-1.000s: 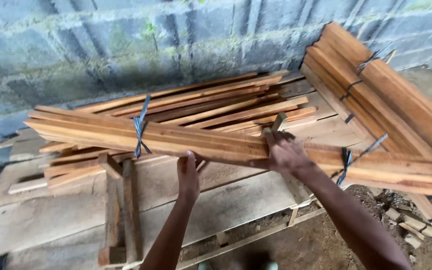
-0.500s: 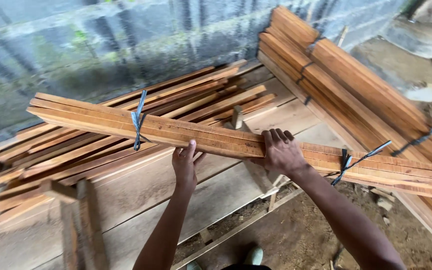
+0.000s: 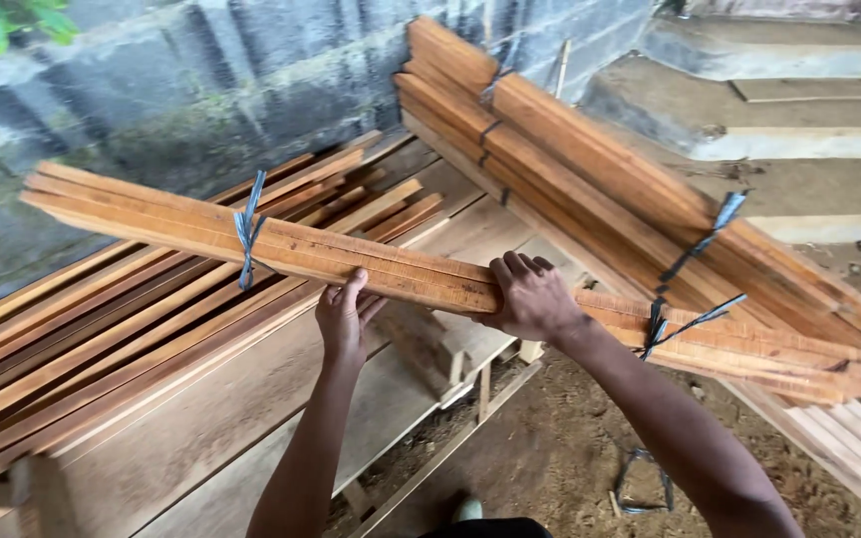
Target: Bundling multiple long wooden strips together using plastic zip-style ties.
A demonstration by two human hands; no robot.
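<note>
Strapped bundle of wooden slats, long axis running from upper left down to lower right, lying across the loose slats on the bench. I have my left hand cupped under its near edge and my right hand curled over the top, both gripping it.

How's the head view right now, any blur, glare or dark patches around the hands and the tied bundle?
Head view: soft, even daylight, no glare. The left hand, right hand and bundle of slats are fairly sharp; the block wall looks slightly smeared. Gaps between the stacked slats are dark, and straight boards bow a little toward the frame edges.
</note>
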